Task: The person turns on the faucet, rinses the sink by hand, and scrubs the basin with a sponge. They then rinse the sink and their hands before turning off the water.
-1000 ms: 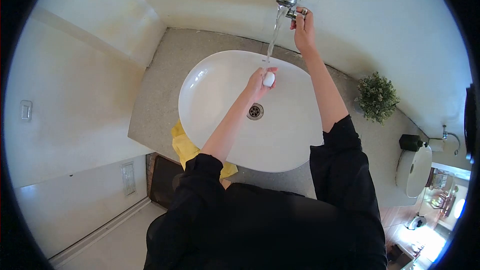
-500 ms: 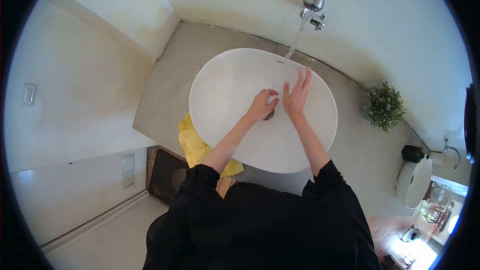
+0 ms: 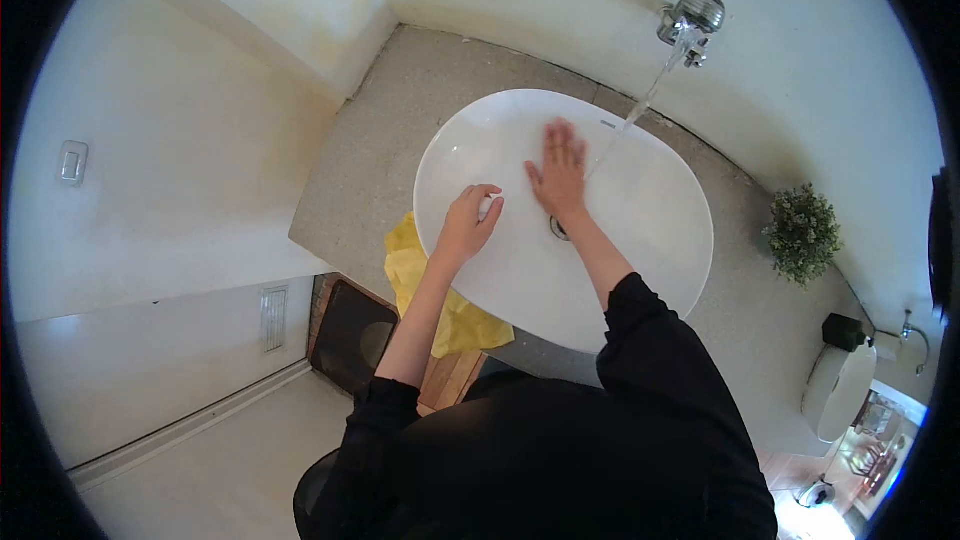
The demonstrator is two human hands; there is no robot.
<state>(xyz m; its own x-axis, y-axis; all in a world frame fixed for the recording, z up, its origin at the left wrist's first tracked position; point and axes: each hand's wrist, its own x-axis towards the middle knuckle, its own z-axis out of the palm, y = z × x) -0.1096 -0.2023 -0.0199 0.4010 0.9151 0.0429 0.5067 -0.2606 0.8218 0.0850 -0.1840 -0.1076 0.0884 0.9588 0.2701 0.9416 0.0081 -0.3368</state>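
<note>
A white oval basin (image 3: 640, 270) rests on the grey counter, and water runs into it from the chrome faucet (image 3: 697, 12) on the wall. Over the basin's left part, my left hand (image 3: 468, 224) curls its thumb and fingers around something small and whitish, hard to tell from the basin. My right hand (image 3: 562, 178) is flat with its fingers apart, over the basin left of the water stream; its fingertips are blurred by motion and it holds nothing. Just below its wrist the round drain (image 3: 559, 229) partly shows.
A yellow cloth (image 3: 455, 325) hangs over the counter's front edge at the basin's lower left. On the right of the grey counter (image 3: 350, 175) are a small green plant (image 3: 803, 235), a dark container (image 3: 843, 332) and another white basin (image 3: 835, 392).
My left hand has moved left, away from the drain. My right hand has shifted left over the basin, away from the water stream. The view has shifted a little.
</note>
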